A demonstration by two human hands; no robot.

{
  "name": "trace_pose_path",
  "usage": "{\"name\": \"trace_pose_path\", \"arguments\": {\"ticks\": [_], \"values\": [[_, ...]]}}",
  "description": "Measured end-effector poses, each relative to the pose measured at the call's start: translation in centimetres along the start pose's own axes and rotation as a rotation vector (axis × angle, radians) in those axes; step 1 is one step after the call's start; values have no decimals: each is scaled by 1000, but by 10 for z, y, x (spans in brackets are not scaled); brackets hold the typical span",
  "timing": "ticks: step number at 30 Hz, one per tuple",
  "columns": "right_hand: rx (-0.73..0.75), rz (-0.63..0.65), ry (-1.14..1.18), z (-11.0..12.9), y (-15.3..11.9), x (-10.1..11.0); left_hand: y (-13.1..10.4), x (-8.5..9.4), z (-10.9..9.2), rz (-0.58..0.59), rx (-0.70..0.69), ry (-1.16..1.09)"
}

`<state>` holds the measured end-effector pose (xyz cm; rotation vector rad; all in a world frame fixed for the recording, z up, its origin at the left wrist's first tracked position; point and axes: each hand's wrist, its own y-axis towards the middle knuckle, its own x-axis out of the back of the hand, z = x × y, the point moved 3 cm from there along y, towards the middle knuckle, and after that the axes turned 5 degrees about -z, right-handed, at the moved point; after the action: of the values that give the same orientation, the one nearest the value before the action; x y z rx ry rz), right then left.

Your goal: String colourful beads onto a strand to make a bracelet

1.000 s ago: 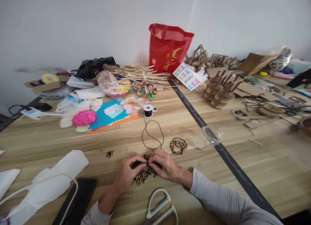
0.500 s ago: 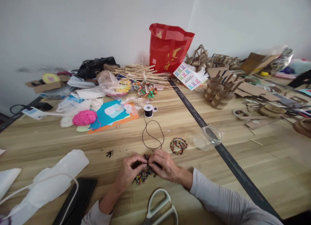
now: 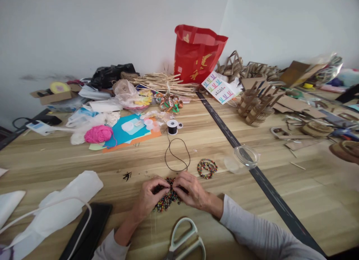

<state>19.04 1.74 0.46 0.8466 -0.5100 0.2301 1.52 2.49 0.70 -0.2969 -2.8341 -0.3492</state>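
Observation:
Over a pile of small multicoloured beads [image 3: 164, 204], my left hand [image 3: 151, 194] and my right hand [image 3: 192, 189] meet fingertip to fingertip. Both are closed in a pinch. A thin black cord [image 3: 177, 139] runs in loops from a white spool [image 3: 172, 127] down to my right hand, where its end is hidden by the fingers. Whatever my left fingertips pinch is too small to make out. Just right of my hands lies a coil of strung beads [image 3: 207, 168]. White-handled scissors [image 3: 183, 237] rest at the near edge, below the pile.
A clear round dish [image 3: 246, 156] stands to the right. Short black scraps [image 3: 127, 176] lie left. Pink yarn [image 3: 98, 134], coloured paper [image 3: 126, 134], a red bag [image 3: 198, 54] and small woven baskets [image 3: 256, 112] line the back. A black flat object [image 3: 88, 230] lies near left.
My hands keep nearly the same pinch over the beads, with only slight finger movement. The view has shifted a little. A brown basket at the right edge has moved slightly left.

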Motion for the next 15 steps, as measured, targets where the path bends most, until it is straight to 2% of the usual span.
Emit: {"name": "trace_pose_path", "arguments": {"ticks": [15], "values": [[-10, 15, 33, 1, 1, -1, 1, -1, 3, 3, -39, 18]]}}
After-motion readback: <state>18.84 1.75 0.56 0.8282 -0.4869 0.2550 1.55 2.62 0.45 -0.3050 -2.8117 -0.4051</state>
